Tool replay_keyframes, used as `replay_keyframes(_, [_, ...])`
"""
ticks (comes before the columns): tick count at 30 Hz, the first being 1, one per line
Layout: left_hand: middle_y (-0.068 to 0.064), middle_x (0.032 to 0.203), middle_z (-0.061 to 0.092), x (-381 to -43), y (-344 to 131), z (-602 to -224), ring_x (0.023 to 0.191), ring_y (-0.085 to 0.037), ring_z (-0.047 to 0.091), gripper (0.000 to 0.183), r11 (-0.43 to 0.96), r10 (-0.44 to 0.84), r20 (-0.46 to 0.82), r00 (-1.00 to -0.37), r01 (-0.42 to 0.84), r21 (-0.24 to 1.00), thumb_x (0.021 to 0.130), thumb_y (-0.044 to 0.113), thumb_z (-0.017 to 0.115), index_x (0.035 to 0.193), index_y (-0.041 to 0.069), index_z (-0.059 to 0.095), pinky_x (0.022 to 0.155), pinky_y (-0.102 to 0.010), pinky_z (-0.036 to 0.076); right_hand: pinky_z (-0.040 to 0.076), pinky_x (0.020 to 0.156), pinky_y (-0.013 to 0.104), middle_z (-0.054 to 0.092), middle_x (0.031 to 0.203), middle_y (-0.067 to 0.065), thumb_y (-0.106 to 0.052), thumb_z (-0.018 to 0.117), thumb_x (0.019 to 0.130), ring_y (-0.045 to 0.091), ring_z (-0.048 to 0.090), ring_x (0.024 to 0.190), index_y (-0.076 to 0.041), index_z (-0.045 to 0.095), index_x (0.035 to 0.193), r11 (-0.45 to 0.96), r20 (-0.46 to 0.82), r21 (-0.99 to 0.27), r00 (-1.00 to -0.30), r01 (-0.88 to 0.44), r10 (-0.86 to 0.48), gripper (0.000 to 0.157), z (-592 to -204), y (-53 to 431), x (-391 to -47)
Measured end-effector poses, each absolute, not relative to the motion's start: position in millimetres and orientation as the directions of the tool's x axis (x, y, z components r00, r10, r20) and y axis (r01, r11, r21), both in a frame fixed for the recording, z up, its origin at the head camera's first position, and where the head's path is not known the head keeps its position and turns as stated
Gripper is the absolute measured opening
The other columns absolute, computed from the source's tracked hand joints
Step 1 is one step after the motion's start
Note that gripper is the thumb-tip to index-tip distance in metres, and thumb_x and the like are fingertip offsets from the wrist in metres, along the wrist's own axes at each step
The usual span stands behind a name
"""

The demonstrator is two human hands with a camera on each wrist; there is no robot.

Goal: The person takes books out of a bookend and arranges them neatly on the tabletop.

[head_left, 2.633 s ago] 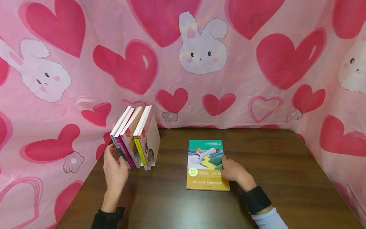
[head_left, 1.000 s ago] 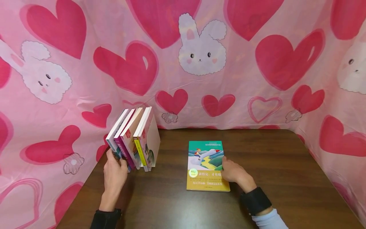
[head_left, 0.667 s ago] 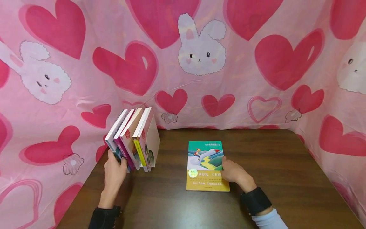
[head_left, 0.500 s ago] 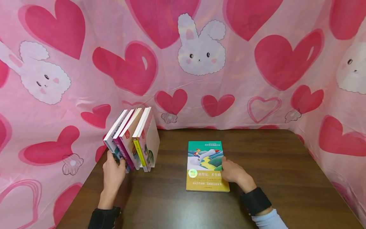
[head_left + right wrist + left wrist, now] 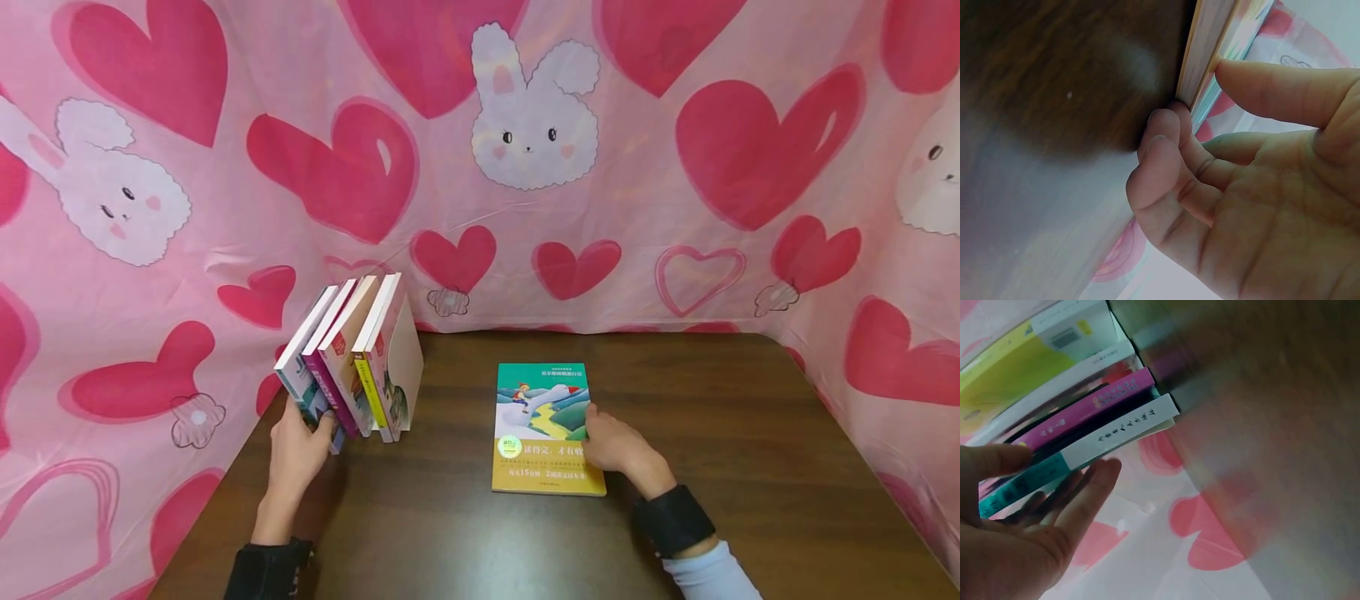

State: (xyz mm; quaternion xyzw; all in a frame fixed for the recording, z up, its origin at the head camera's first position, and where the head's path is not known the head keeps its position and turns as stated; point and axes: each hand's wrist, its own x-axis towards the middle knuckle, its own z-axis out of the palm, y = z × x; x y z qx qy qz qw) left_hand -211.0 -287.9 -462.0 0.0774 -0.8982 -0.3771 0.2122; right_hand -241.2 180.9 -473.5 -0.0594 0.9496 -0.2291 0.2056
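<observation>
At left of table (image 5: 420, 533), with thumb and fingers of left hand (image 5: 295, 454), clamps outermost book (image 5: 297, 379), jutting from book row (image 5: 348, 317) but not yet clear, and apparently pinches edge of mid-table flat book (image 5: 540, 425) with right hand (image 5: 621, 443).

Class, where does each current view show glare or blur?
Head: pale glare on the dark brown wooden table near bottom centre; left wrist: dim, the table blurred, the teal-and-white printed book spine sharper; right wrist: pale sheen across the table's lower left.
</observation>
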Motion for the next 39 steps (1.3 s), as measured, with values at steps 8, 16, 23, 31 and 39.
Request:
replay_keyframes(8, [-0.039, 0.141, 0.055, -211, -290, -463, 0.120, -0.057, 0.061, 0.056, 0.699, -0.256, 0.281, -0.925, 0.023, 0.715, 0.106, 0.009, 0.057, 0.154, -0.009, 0.037, 0.093, -0.067, 0.050, 0.040, 0.111, 0.064, 0.043, 0.155, 0.032, -0.016, 0.065, 0.101, 0.044, 0.052, 0.127, 0.016, 0.023, 0.158, 0.889, -0.355, -0.458, -0.912, -0.022, -0.206, 0.077, -473, 180, -240])
replay_keyframes(16, [-0.036, 0.141, 0.056, -200, -289, -462, 0.120, -0.058, 0.061, 0.062, 0.708, -0.269, 0.297, -0.916, 0.020, 0.706, 0.101, 0.009, 0.068, 0.155, -0.003, 0.040, 0.093, -0.067, 0.050, 0.039, 0.112, 0.065, 0.041, 0.156, 0.033, -0.016, 0.066, 0.101, 0.045, 0.051, 0.128, 0.016, 0.023, 0.158, 0.886, -0.354, -0.464, -0.913, -0.017, -0.203, 0.078, -475, 181, -239])
replay_keyframes(23, [-0.034, 0.146, 0.053, -207, -295, -459, 0.125, -0.057, 0.058, 0.077, 0.722, -0.184, 0.251, -0.950, 0.043, 0.690, 0.102, 0.032, 0.072, 0.160, 0.000, 0.033, 0.092, -0.066, 0.050, 0.038, 0.113, 0.065, 0.040, 0.157, 0.034, -0.015, 0.065, 0.101, 0.046, 0.050, 0.131, 0.016, 0.023, 0.158, 0.883, -0.354, -0.469, -0.913, -0.015, -0.204, 0.077, -472, 180, -240])
replay_keyframes(31, [-0.034, 0.149, 0.051, -211, -300, -462, 0.127, -0.056, 0.056, 0.076, 0.716, -0.129, 0.209, -0.969, 0.055, 0.696, 0.105, 0.035, 0.067, 0.161, -0.002, 0.031, 0.095, -0.066, 0.049, 0.040, 0.111, 0.064, 0.043, 0.155, 0.033, -0.015, 0.066, 0.101, 0.043, 0.052, 0.125, 0.016, 0.024, 0.158, 0.883, -0.354, -0.469, -0.913, -0.012, -0.201, 0.077, -473, 180, -239])
replay_keyframes(39, [-0.036, 0.145, 0.053, -209, -298, -459, 0.123, -0.057, 0.059, 0.067, 0.709, -0.130, 0.223, -0.966, 0.067, 0.702, 0.105, 0.021, 0.068, 0.157, -0.006, 0.035, 0.092, -0.065, 0.051, 0.041, 0.111, 0.063, 0.043, 0.155, 0.032, -0.015, 0.066, 0.101, 0.043, 0.052, 0.125, 0.016, 0.024, 0.158, 0.881, -0.351, -0.474, -0.914, -0.016, -0.205, 0.077, -472, 181, -239])
